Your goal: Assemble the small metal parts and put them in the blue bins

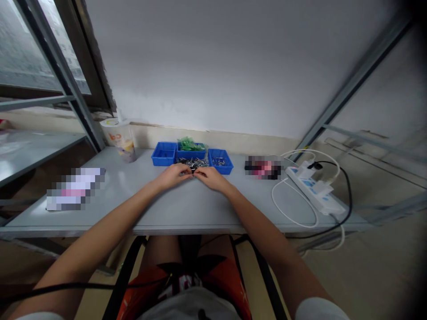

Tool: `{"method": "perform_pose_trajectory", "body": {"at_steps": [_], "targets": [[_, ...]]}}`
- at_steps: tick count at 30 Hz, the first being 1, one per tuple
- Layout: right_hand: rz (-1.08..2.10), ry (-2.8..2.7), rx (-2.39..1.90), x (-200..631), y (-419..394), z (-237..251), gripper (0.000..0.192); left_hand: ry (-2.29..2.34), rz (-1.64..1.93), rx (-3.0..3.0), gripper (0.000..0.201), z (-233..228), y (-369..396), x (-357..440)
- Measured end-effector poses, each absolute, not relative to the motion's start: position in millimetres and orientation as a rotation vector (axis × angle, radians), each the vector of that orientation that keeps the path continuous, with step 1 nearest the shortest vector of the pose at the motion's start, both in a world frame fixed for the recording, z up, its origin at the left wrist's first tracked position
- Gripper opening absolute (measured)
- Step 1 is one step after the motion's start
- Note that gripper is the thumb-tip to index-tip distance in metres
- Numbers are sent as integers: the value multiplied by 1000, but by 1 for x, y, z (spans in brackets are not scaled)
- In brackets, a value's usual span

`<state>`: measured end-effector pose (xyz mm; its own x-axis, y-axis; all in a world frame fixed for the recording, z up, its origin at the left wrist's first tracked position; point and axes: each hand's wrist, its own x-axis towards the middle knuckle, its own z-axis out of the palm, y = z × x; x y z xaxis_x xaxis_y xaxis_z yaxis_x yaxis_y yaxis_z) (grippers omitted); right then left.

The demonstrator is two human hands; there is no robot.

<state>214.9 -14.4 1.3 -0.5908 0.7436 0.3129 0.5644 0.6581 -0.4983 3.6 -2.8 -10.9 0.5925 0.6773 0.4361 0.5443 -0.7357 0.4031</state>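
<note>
Against a White Wall (216, 66), One Nudge Could Mean a Spill

A grey tabletop (187, 213) carries a power strip (315, 191) whose looped cable (302, 226) could snag in a wide reach, and a drinks cup (122, 141) that a careless one might tip. The left hand (175, 174) and right hand (211, 177) nearly meet, each curled to a pinch; what they grip, if anything, is too small to tell. Just beyond, between the left blue bin (163, 162) and right blue bin (223, 170), lie metal pieces (200, 163), which a knock could scatter.
</note>
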Motion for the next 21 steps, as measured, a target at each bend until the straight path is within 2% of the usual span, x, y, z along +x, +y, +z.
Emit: {"method": "perform_pose_trajectory", "body": {"at_steps": [11, 21], "targets": [[467, -2367, -1011, 214, -13, -3, 22, 1027, 880, 2450, 23, -7, -8, 5], [438, -2351, -1048, 215, -13, 0, 20, 1087, 777, 2602, 23, -6, -4, 3]]}}
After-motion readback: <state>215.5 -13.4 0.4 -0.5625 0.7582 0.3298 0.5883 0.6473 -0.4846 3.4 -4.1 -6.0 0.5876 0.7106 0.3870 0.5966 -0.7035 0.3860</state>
